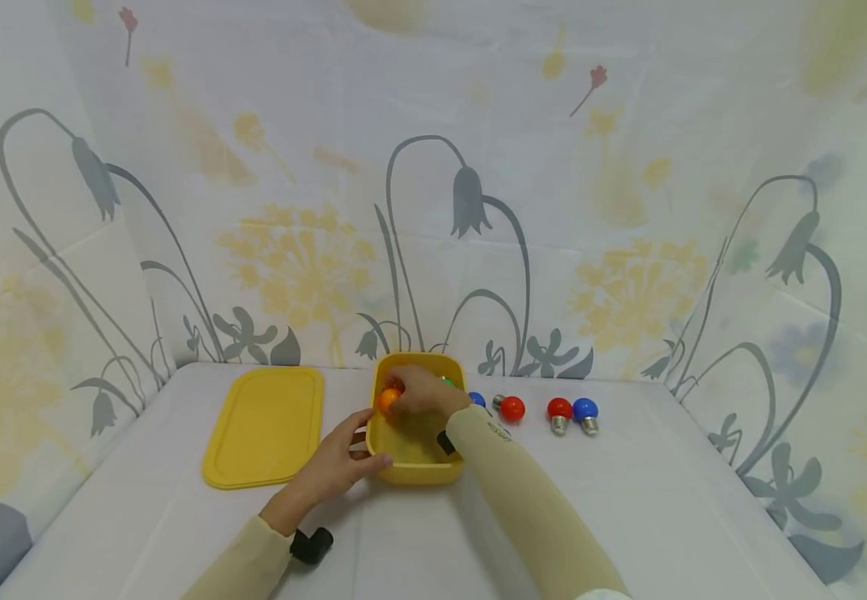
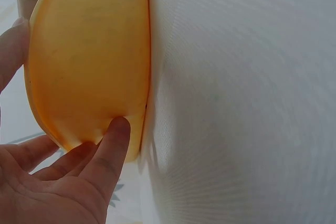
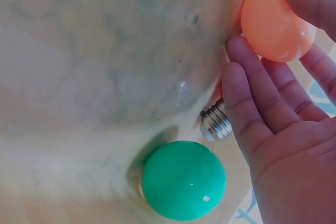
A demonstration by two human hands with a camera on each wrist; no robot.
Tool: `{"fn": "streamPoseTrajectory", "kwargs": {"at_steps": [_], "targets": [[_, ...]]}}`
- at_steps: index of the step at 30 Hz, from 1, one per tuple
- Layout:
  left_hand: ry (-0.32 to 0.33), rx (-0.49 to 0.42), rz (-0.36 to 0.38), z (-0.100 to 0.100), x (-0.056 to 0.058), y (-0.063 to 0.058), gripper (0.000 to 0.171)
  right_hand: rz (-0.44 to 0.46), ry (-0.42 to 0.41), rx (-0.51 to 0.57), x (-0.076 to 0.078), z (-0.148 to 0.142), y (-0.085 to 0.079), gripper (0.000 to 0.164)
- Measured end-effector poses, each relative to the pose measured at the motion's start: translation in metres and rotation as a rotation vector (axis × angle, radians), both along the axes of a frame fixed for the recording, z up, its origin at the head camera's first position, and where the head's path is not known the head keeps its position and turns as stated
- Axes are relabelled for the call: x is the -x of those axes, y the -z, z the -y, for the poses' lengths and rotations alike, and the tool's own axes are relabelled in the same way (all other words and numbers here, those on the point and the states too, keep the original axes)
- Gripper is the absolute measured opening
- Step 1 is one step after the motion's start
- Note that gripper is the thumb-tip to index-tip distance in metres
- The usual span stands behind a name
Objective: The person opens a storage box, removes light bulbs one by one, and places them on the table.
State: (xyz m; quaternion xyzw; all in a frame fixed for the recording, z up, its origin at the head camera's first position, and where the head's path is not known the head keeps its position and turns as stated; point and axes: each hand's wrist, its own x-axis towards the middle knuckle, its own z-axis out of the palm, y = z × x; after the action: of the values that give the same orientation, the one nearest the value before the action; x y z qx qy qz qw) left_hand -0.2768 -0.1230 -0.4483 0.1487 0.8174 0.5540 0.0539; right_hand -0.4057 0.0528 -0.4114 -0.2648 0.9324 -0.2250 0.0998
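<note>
A yellow plastic container [image 1: 420,475] stands on the white table, its side wall [image 2: 92,61] filling much of the left wrist view. My left hand [image 1: 336,462] grips its near left corner, thumb at the front rim and fingers against the side. Reaching inside, my right hand [image 1: 422,390] pinches an orange light bulb [image 3: 275,22] between thumb and fingers, close to the container's left wall. A green bulb [image 3: 184,180] lies in the container beside that hand. Behind the right fingers a metal screw base [image 3: 215,123] pokes out; the rest of that bulb is mostly hidden.
Left of the container a flat yellow lid [image 1: 268,425] lies on the table. To the right are a red bulb [image 1: 512,408], another red bulb [image 1: 559,409] and a blue bulb [image 1: 586,409]. One more blue bulb [image 1: 477,399] is partly covered by the right arm. Patterned cloth hangs behind.
</note>
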Motion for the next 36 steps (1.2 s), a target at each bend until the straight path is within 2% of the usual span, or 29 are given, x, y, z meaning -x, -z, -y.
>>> {"fn": "streamPoseTrajectory", "kwargs": {"at_steps": [7, 14, 19, 25, 30, 36], "targets": [[0.006, 0.013, -0.01, -0.001, 0.002, -0.002, 0.084, 0.016, 0.028, 0.014, 0.001, -0.003, -0.002, 0.025], [-0.004, 0.027, -0.024, -0.001, 0.002, -0.001, 0.085, -0.015, -0.005, 0.072, -0.002, -0.01, -0.015, 0.025], [-0.004, 0.029, -0.017, -0.002, 0.002, 0.0, 0.085, -0.042, 0.011, 0.082, -0.008, -0.016, -0.025, 0.027], [-0.026, 0.041, 0.014, -0.003, 0.001, 0.0, 0.082, -0.077, 0.031, 0.082, -0.023, -0.019, -0.038, 0.033], [-0.043, 0.05, 0.025, -0.001, 0.0, -0.001, 0.083, -0.119, -0.006, 0.128, -0.037, -0.024, -0.049, 0.033], [-0.036, 0.036, 0.023, -0.002, 0.0, -0.002, 0.084, -0.144, 0.002, 0.178, -0.051, -0.043, -0.053, 0.035]]}}
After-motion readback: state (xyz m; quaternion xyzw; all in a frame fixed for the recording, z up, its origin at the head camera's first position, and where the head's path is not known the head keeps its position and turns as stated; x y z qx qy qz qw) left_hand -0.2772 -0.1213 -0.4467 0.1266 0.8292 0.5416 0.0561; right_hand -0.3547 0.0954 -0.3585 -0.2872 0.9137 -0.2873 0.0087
